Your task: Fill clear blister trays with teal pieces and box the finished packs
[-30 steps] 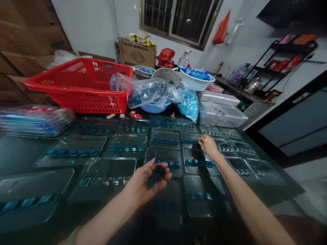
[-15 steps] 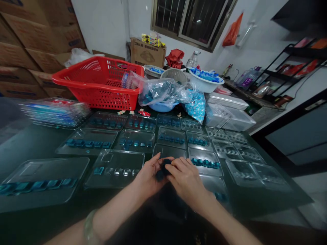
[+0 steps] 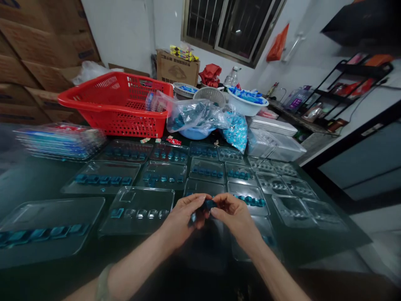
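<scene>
My left hand is cupped and closed around several small blue pieces, just above the dark table. My right hand meets it from the right and pinches one blue piece between thumb and fingertips. Clear plastic blister trays lie in rows across the table, and many hold a line of blue pieces. The trays right below my hands are partly hidden.
A red basket stands at the back left beside a stack of filled packs. Bags of blue pieces, bowls, a cardboard box and stacked clear trays line the far edge. The table edge drops away on the right.
My right hand came back from a far tray to my left hand. Both hands now sit a little higher, and the right one is pinching one piece out of the handful.
</scene>
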{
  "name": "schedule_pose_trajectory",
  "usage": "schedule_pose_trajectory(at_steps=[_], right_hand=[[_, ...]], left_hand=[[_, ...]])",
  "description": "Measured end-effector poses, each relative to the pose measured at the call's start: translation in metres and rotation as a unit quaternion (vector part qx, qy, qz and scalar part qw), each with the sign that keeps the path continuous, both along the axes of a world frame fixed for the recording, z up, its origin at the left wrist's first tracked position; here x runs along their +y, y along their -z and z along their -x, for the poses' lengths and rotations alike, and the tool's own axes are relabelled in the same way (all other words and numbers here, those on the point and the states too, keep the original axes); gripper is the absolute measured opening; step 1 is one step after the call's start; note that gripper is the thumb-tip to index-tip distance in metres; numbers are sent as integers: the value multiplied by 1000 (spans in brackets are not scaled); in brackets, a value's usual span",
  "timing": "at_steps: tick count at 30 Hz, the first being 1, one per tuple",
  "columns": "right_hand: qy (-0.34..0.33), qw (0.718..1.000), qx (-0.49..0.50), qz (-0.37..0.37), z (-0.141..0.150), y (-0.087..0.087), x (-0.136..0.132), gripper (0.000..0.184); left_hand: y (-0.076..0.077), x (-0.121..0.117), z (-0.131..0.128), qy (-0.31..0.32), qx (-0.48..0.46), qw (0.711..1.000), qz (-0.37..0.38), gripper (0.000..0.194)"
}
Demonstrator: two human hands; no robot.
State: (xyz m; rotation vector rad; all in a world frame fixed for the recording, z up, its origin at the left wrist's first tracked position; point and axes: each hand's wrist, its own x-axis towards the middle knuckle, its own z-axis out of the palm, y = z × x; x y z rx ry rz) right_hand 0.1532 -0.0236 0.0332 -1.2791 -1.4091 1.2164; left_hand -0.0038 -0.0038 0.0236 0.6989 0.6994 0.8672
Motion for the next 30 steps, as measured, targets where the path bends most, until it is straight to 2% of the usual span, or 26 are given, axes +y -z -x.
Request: schedule_pose_trajectory(at_steps=[4, 10, 15, 18, 21, 24, 26, 28, 30], right_hand=[[38, 989, 135, 36, -1, 9, 1, 20], [36, 975, 211, 69, 3, 14, 0, 22], [38, 970, 233, 58, 7, 12, 0, 21], [54, 968, 240, 53, 11, 15, 1, 20], [53, 969, 237, 51, 13, 20, -1, 21], [54, 987, 150, 16, 13, 21, -5, 22], [64, 996, 24, -62, 11, 19, -8, 22], [65, 983, -86, -148, 9, 17, -9, 20], [53, 969, -143, -193, 6, 16, -9, 20]], left_hand=[[-2, -1, -2, -11, 25, 999, -45, 30], [2, -1, -3, -1, 86, 992, -94, 26], [2, -1, -2, 30, 33, 998, -38, 28], [5, -2, -1, 37, 4, 999, 11, 28], [9, -1, -1, 60, -14, 998, 29, 25], [12, 2, -2, 63, -35, 995, 71, 22], [14, 4, -3, 49, -39, 992, 112, 21], [14, 5, -3, 44, -36, 989, 133, 20], [14, 6, -3, 52, -31, 989, 136, 20]])
